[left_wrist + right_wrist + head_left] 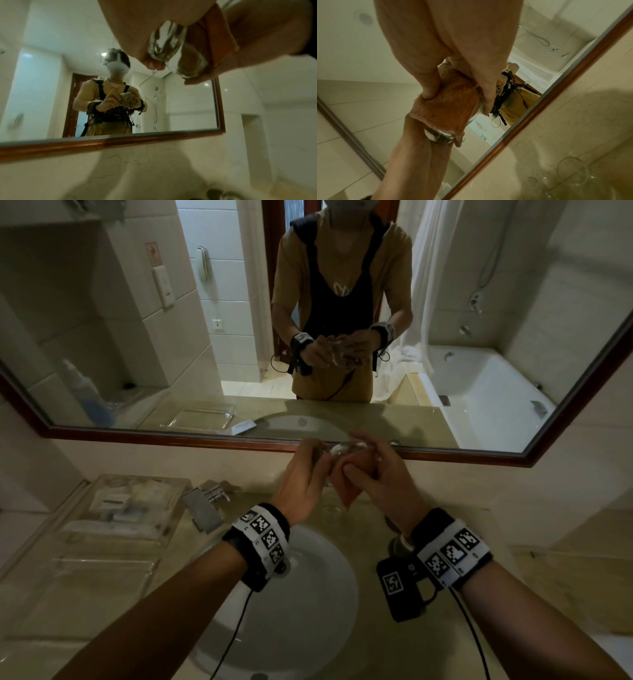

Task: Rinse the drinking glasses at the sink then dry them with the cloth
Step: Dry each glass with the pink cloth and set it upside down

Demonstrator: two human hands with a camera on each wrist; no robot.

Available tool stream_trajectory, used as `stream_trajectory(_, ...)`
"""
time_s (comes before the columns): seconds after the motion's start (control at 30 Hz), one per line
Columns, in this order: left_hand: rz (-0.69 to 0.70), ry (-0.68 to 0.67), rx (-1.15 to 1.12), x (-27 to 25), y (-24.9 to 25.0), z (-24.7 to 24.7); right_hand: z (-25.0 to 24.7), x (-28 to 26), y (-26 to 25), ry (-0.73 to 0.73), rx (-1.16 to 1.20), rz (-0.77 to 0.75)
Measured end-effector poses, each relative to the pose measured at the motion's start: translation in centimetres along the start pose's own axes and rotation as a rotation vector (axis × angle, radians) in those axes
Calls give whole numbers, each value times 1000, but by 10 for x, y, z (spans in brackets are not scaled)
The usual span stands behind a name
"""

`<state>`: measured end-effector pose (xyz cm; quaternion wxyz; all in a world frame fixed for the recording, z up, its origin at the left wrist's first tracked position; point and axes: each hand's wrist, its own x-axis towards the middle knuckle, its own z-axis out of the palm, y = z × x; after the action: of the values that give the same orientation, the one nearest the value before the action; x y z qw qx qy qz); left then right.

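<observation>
— Looking down from the head, what are the hands doing?
— Both are raised over the sink (318, 546), before the mirror (342, 448). The left hand (303, 481) curls round a glass (337, 448); the right hand (380, 474) presses an orange cloth (349, 491) against it.

— And the left wrist view?
— The glass (173, 52) lies clamped between fingers (154, 65), the cloth (217, 37) touching it.

— The right wrist?
— The right thumb (426, 81) and fingers pinch the cloth (448, 108) wrapped over the glass (440, 136). Two more glasses (573, 171) stand on the counter (607, 121).
</observation>
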<state>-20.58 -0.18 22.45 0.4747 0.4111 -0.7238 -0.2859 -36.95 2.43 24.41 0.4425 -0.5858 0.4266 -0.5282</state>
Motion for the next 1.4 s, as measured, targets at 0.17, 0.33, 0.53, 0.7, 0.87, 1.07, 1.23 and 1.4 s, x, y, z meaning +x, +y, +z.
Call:
stream_trajectory(0.17, -689, -250, -668, 22, 5, -6, 1, -5, -4, -100, -4, -2)
stream_trajectory(0.33, -506, -76, -355, 24, -4, -1, 7, -5, 4, -60, 3, 22)
stream_trajectory(0.53, -82, 45, -15, 17, 5, 2, 7, 1, 8, 14, 20, 49)
stream_trajectory(0.7, 216, 2, 215, 11, 3, -5, 3, 3, 7, -35, 194, 162)
stream_trajectory(0.87, 48, 2, 46, 18, -2, -8, -1, -3, 12, -149, -48, 24)
stream_trajectory(1.07, -349, -111, -338, 17, 1, -10, -7, -9, 15, -235, -386, -40)
stream_trajectory(1.23, -293, 16, -265, 15, 0, 0, 5, -13, 23, -160, -245, 4)
stream_trajectory(1.4, 7, 61, 56, -1, -6, 3, 1, -10, 19, -141, 10, 74)
